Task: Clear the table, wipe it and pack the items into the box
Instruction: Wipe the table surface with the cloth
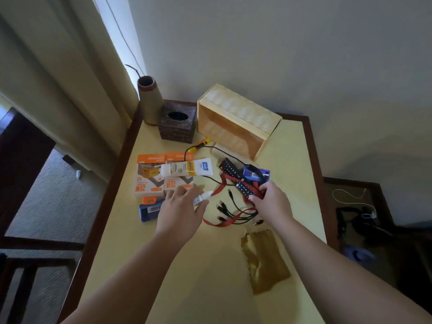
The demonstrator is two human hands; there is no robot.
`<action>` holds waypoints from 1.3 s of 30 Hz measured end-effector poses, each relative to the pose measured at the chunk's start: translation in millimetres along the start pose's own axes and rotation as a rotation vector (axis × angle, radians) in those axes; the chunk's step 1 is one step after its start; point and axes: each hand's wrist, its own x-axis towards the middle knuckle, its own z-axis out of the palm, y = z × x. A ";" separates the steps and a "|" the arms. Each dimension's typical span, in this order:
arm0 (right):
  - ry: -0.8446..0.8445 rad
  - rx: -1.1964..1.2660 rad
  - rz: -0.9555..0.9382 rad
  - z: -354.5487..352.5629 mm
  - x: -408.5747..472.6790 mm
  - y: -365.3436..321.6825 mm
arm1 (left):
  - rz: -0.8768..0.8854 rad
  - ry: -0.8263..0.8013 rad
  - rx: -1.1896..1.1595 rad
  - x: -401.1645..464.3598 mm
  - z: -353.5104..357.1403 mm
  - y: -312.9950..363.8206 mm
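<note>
Both hands work over the cluttered yellow table [210,288].

The wooden box [236,122] lies on its side at the far edge, its visible interior bare, well beyond both hands. The right hand [271,202] grips the black remote [236,176] at its near end, fingers curled round it. The left hand [180,209] pinches a small white dropper bottle [203,198] just beside the red lanyard [217,190].

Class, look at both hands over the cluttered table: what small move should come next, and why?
Probably the right hand should lift the black remote it already grips and carry it to the wooden box, which lies on its side with its opening facing the person. The left hand seems only to be reaching the small white bottle, and the table cannot be wiped until the clutter goes.
</note>
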 end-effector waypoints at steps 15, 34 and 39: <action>0.073 -0.105 -0.061 -1.5 -14.8 45.6 | -0.129 -0.233 0.072 39.9 74.3 45.0; -0.150 -0.537 -0.656 54.0 -55.6 12.7 | -0.359 0.212 0.010 -35.2 -13.9 -60.4; 0.011 -0.524 -0.541 52.3 -39.0 10.2 | -0.447 0.071 0.014 -14.3 -39.6 -108.7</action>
